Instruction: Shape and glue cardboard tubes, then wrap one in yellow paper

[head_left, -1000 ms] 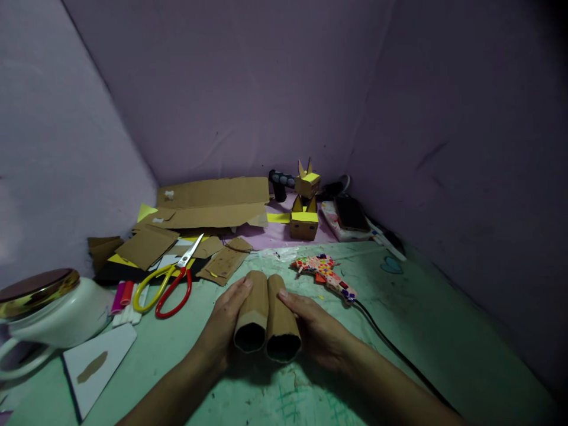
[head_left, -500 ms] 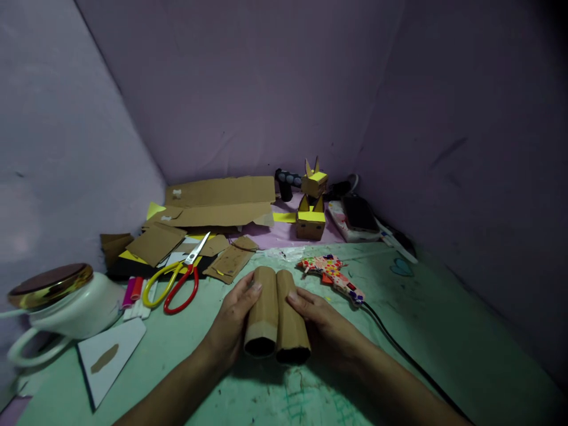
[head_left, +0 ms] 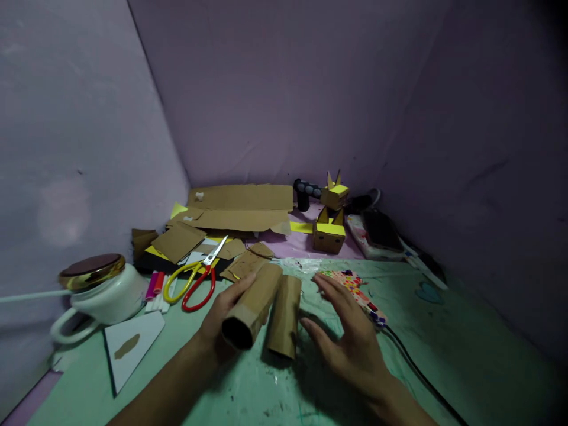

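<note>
My left hand (head_left: 226,316) is closed around a brown cardboard tube (head_left: 255,305), tilted with its dark hollow end toward me. Just right of it, a second cardboard tube (head_left: 285,316) lies on the green tabletop (head_left: 266,396), its near end angled slightly left. My right hand (head_left: 350,331) is apart from that tube, fingers spread, with nothing in it. Behind the right hand, partly hidden by it, lies a flower-patterned glue gun (head_left: 352,284) with a black cord.
Yellow-and-red-handled scissors (head_left: 197,287) and cardboard scraps (head_left: 177,242) lie at the left. A white cup (head_left: 110,296) with a gold-rimmed lid stands by the left wall. Eared cardboard boxes (head_left: 329,241) are at the back, near a dark phone (head_left: 381,231).
The two tubes, held side by side in both hands before, are now apart. My right hand has let go of its tube and opened; the view has shifted slightly left.
</note>
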The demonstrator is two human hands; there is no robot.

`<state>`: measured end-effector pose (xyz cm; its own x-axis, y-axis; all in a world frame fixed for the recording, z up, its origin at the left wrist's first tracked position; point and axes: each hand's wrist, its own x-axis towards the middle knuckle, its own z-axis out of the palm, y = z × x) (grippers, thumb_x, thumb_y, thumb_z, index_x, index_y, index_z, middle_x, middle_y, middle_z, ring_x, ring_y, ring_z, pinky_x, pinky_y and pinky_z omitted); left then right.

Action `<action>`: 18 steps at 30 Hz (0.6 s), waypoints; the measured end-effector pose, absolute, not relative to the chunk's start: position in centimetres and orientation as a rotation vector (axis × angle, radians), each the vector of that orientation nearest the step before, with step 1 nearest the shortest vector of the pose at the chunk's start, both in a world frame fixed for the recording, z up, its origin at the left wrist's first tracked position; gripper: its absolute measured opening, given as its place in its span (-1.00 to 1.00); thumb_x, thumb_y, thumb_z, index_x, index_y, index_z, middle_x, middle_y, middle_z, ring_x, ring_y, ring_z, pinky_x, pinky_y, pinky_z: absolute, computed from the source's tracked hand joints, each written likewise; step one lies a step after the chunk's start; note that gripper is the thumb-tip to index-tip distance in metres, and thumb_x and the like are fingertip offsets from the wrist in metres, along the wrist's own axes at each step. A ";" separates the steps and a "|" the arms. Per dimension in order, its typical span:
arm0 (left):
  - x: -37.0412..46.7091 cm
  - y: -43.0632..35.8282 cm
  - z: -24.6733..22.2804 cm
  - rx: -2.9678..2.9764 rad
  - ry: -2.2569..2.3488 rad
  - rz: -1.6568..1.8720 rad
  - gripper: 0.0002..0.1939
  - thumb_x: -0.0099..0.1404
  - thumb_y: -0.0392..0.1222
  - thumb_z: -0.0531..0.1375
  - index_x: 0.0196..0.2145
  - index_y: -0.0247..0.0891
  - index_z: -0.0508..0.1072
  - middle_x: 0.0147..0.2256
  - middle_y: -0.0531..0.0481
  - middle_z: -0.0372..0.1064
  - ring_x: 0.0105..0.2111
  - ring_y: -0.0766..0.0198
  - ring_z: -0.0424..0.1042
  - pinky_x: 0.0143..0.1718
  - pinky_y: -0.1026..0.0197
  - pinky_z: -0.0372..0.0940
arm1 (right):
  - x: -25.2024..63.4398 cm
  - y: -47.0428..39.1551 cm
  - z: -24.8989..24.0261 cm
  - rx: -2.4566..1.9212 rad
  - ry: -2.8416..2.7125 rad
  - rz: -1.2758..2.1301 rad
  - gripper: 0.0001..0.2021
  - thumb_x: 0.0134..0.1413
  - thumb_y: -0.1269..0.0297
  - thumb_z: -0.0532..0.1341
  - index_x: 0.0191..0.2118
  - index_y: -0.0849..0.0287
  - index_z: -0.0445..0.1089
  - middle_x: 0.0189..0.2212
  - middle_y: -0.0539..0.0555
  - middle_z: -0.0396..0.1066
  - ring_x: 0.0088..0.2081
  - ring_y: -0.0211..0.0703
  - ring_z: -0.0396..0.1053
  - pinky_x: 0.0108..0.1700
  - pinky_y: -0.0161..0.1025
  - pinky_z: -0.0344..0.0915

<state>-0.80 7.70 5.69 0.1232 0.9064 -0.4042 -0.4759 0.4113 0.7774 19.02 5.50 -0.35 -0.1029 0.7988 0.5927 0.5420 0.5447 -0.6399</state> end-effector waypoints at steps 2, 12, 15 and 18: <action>-0.7 7.0 6.0 0.666 0.907 1.035 -0.72 0.15 -0.11 0.29 -0.22 -0.33 0.56 -0.46 -0.08 0.52 -0.46 0.17 0.50 -0.40 0.25 0.40 | 18.9 5.5 0.4 -0.954 -1.861 0.131 -0.25 0.05 0.35 0.28 0.33 0.00 -0.01 0.23 0.24 0.18 0.23 0.22 0.14 0.18 0.21 0.13; 0.0 5.3 3.6 1.625 1.305 0.987 -0.55 0.30 0.07 0.09 0.00 -0.21 0.50 -0.34 -0.11 0.50 -0.25 -0.03 0.46 -0.13 0.05 0.32 | 19.7 4.4 2.5 -0.883 -2.045 0.358 -0.42 -0.01 0.44 0.24 0.14 -0.03 0.14 -0.12 0.10 0.51 -0.18 0.01 0.49 -0.04 -0.02 0.34; 1.2 5.3 2.7 2.026 1.545 0.837 -0.34 0.17 -0.04 0.21 0.21 -0.24 0.26 0.06 -0.31 0.33 0.01 -0.22 0.34 -0.07 -0.11 0.29 | 20.6 4.1 2.7 -1.214 -1.792 0.736 -0.56 -0.03 0.34 0.29 0.01 0.04 0.22 -0.14 0.10 0.49 -0.17 0.04 0.45 -0.19 -0.12 0.38; 2.9 5.1 2.0 2.198 1.600 0.454 -0.23 0.10 -0.16 0.18 0.27 -0.28 0.13 0.21 -0.43 0.09 0.11 -0.33 0.23 -0.07 -0.25 0.27 | 21.1 4.2 1.9 -1.324 -1.588 0.995 -0.62 -0.05 0.25 0.30 -0.07 0.09 0.27 -0.17 0.11 0.48 -0.15 0.06 0.42 -0.14 -0.08 0.34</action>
<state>2.87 5.06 2.02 0.2984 0.9538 0.0349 0.8301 -0.2774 0.4837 21.07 4.15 1.85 -0.1091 0.9887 0.1025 0.3390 0.1339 -0.9312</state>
